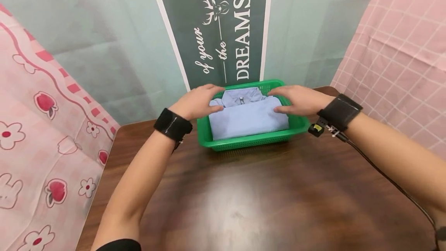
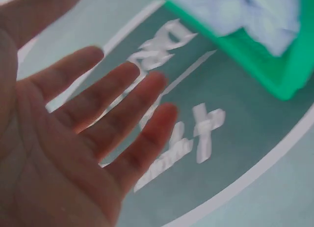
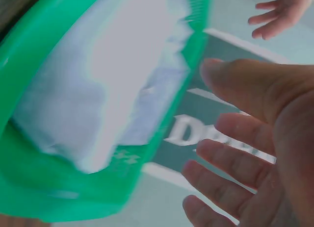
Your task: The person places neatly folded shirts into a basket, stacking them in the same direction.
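Just above centre frame, left hand (image 1: 196,102) and right hand (image 1: 300,100) flank the folded shirt (image 1: 248,117) in the green basket (image 1: 251,142), fingers spread, gripping nothing.

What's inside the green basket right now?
The green basket holds a folded light-blue shirt, collar toward the far side. The left hand and right hand hover open over its ends. Anything beneath the shirt is hidden.

Both arms are stretched forward, and the left hand (image 1: 195,102) and right hand (image 1: 300,100) are held palm-down with fingers straight and relaxed.
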A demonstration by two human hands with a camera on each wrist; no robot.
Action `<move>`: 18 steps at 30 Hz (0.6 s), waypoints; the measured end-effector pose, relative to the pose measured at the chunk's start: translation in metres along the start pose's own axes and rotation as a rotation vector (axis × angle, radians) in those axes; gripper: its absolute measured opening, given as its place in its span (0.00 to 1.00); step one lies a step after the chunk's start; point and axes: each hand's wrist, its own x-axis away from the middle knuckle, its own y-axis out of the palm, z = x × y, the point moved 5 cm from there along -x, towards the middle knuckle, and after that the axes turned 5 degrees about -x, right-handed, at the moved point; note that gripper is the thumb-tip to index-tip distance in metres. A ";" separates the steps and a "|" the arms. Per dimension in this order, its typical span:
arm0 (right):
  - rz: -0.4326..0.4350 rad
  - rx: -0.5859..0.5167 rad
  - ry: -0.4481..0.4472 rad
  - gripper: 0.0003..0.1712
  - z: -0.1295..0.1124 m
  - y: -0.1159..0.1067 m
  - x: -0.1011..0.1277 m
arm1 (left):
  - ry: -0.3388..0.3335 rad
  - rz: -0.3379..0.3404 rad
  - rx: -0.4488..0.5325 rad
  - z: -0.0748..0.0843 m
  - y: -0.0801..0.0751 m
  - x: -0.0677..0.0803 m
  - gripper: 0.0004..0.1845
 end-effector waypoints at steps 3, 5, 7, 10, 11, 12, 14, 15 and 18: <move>0.126 -0.010 -0.038 0.34 -0.018 -0.013 0.018 | 0.061 0.225 0.041 0.010 -0.022 0.027 0.31; 0.209 -0.022 -0.072 0.34 -0.030 -0.015 0.031 | 0.112 0.378 0.055 0.018 -0.030 0.046 0.28; 0.285 -0.028 -0.118 0.35 -0.041 -0.012 0.042 | 0.176 0.525 0.054 0.027 -0.032 0.065 0.25; 0.404 -0.037 -0.206 0.37 -0.057 0.000 0.060 | 0.238 0.688 0.044 0.042 -0.021 0.088 0.22; 0.435 -0.040 -0.233 0.39 -0.061 0.006 0.065 | 0.249 0.729 0.035 0.046 -0.015 0.095 0.22; 0.464 -0.044 -0.254 0.39 -0.065 0.012 0.070 | 0.247 0.757 0.031 0.050 -0.008 0.102 0.22; 0.509 -0.054 -0.288 0.40 -0.071 0.025 0.080 | 0.224 0.785 0.032 0.056 0.009 0.114 0.22; 0.522 -0.057 -0.301 0.40 -0.074 0.033 0.084 | 0.214 0.790 0.033 0.058 0.018 0.121 0.22; 0.514 -0.058 -0.309 0.37 -0.082 0.056 0.094 | 0.196 0.791 0.038 0.066 0.048 0.138 0.21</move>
